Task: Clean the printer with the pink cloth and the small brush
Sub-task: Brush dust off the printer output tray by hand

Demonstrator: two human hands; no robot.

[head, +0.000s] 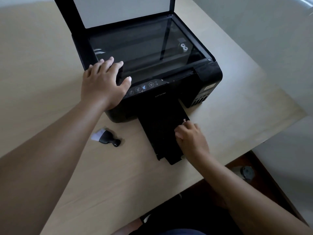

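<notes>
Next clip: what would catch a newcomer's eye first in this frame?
A black desktop printer stands on the beige table, scanner lid raised, black output tray pulled out. The left hand rests flat on its front left corner; the right hand grips the tray's right edge. A small black-handled, white-bristled brush lies left of the tray.

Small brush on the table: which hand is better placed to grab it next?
Probably left. The left hand lies open on the printer, holding nothing, and the small brush sits on that side beside its forearm. The right hand appears to grip the output tray.
</notes>
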